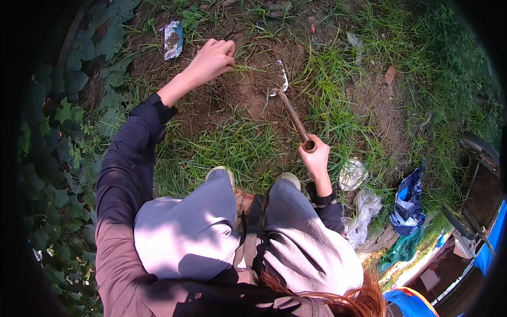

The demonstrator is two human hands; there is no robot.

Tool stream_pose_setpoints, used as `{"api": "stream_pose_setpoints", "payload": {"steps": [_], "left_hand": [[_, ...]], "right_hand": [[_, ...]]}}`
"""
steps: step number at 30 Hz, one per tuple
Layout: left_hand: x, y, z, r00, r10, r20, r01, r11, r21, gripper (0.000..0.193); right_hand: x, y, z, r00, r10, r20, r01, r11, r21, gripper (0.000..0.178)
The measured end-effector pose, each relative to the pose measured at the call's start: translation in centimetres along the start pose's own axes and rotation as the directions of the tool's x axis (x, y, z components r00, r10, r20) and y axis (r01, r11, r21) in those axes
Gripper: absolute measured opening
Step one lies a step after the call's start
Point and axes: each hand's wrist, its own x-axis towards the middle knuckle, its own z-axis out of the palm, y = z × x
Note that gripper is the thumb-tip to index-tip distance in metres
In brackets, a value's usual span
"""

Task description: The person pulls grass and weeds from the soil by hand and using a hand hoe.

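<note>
My right hand [316, 157] is wrapped round the brown tubular handle of a sickle [294, 117], whose hollow end faces up toward me. Its thin curved blade [285, 79] shines at the far end, down at the bare soil [253, 95]. Farther left, my left hand [212, 61] hovers over the dirt with its fingers curled in. A few green grass blades [248, 68] show at its fingertips; whether they are held or just behind cannot be made out.
Grass [227, 145] grows between my shoes and the dug soil. A crumpled blue-white wrapper [172, 40] lies beyond my left hand. White plastic bags [364, 211] and a blue bag [408, 203] lie to the right, near a cart-like frame [478, 195]. Leafy vines [58, 174] line the left.
</note>
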Motion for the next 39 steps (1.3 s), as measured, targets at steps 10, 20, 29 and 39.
{"api": "stream_pose_setpoints", "payload": {"steps": [10,20,29,39], "left_hand": [[12.6,-1.8,5.3,0.989,0.097,0.116,-0.146,0.810,0.569,0.030],[13.3,-4.6,8.1,0.988,0.045,0.148,-0.122,0.815,0.567,0.010],[11.5,-4.4,6.1,0.995,0.096,-0.003,-0.079,0.834,0.546,0.005],[7.6,-6.3,3.7,0.998,0.018,0.052,-0.040,0.881,0.472,0.009]], "right_hand": [[-0.4,0.4,1.0,0.999,-0.034,-0.028,0.036,0.998,0.047,0.027],[-0.5,0.3,1.2,1.000,-0.016,-0.022,0.016,1.000,0.012,0.027],[-1.1,0.3,1.5,0.995,-0.027,-0.096,0.028,1.000,0.013,0.025],[7.7,-3.6,4.0,0.987,0.065,-0.149,-0.051,0.994,0.096,0.031]]}}
